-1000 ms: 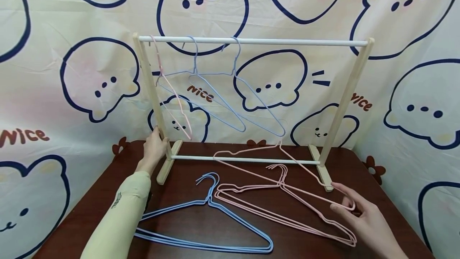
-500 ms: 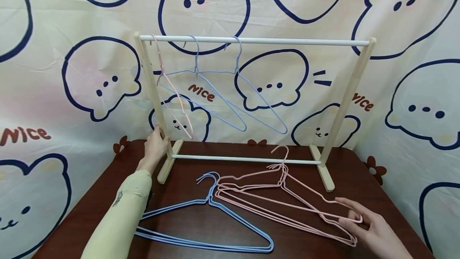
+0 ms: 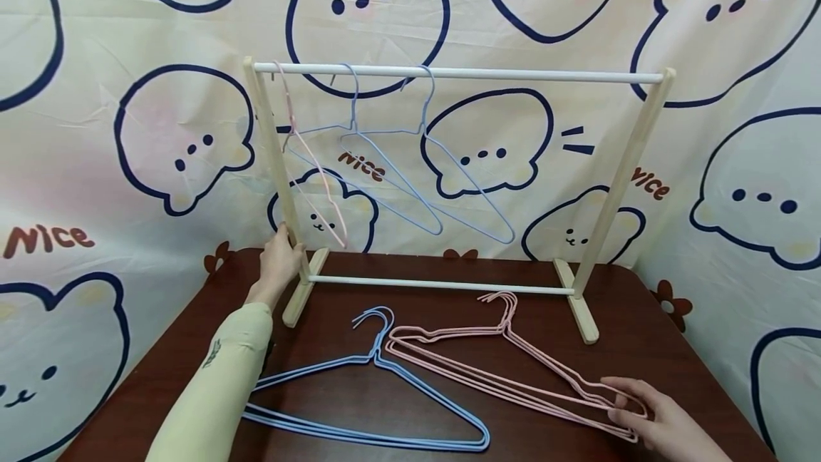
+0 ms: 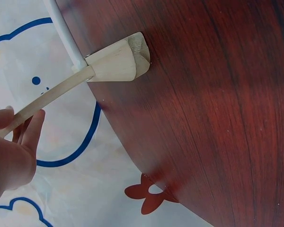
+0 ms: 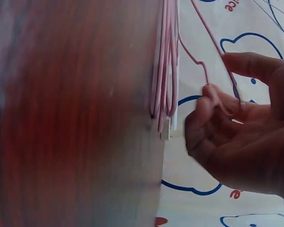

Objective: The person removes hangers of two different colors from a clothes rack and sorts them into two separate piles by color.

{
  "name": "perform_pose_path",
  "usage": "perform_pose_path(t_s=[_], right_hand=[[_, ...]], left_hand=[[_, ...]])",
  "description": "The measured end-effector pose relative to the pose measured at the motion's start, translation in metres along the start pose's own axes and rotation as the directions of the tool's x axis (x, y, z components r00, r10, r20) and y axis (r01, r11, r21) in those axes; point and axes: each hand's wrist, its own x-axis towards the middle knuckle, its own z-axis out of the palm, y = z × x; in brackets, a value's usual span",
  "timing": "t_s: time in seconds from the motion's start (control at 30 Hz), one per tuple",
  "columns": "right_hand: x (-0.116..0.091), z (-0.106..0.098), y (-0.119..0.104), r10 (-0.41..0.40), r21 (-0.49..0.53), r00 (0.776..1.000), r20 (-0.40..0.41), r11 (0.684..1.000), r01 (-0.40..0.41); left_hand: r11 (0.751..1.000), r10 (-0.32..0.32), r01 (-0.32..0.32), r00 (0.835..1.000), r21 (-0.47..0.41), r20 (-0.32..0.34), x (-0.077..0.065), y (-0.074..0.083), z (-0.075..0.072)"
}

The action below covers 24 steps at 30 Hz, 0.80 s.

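My left hand (image 3: 279,266) grips the left upright (image 3: 267,134) of a clothes rack with pale wooden sides and white rails. In the left wrist view the fingers wrap round that same upright (image 4: 57,94). At the right, my right hand (image 3: 657,412) holds the end corner of a pink wire hanger (image 5: 210,35), which overlaps a stack of pink hangers (image 3: 449,373) in the head view. In the right wrist view the held corner stands apart from the stacked pink hangers (image 5: 165,71). Blue hangers (image 3: 426,387) lie stacked to the left of the pink ones.
One pink hanger (image 3: 318,170) and two blue hangers (image 3: 399,180), (image 3: 471,177) hang from the left half of the top rail (image 3: 545,75). The rack's right foot (image 3: 580,316) stands beyond the pink stack. A bear-print cloth (image 3: 750,269) surrounds the dark wooden table (image 3: 308,401).
My right hand has lowered the pink hanger toward the camera and down over the pink stack, away from the lower rail. My left hand stays on the upright.
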Motion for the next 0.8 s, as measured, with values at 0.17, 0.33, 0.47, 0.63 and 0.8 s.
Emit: perform_pose_path(t_s=[0.17,0.33,0.47,0.63,0.8], right_hand=[[0.009,-0.003,0.011,-0.109,-0.264,0.994,0.026,0.958,0.112],[0.012,-0.003,0.019,-0.214,-0.396,0.976,0.048,0.893,0.216],[0.020,-0.002,0.031,-0.174,-0.452,0.985,0.016,0.877,0.163],[0.012,-0.004,0.003,-0.184,-0.500,0.979,-0.085,0.858,0.118],[-0.007,0.000,-0.056,-0.399,-0.557,0.862,-0.313,0.812,0.174]], left_hand=[[1.000,0.003,-0.003,1.000,-0.006,0.000,0.000,0.001,0.000],[1.000,0.002,-0.002,1.000,-0.004,0.002,-0.001,0.000,0.000],[1.000,0.003,-0.003,1.000,-0.001,0.008,-0.001,0.000,0.002],[1.000,0.004,-0.004,1.000,0.010,0.009,-0.002,0.001,0.001],[1.000,0.004,-0.004,1.000,0.008,0.007,-0.003,0.001,-0.001]])
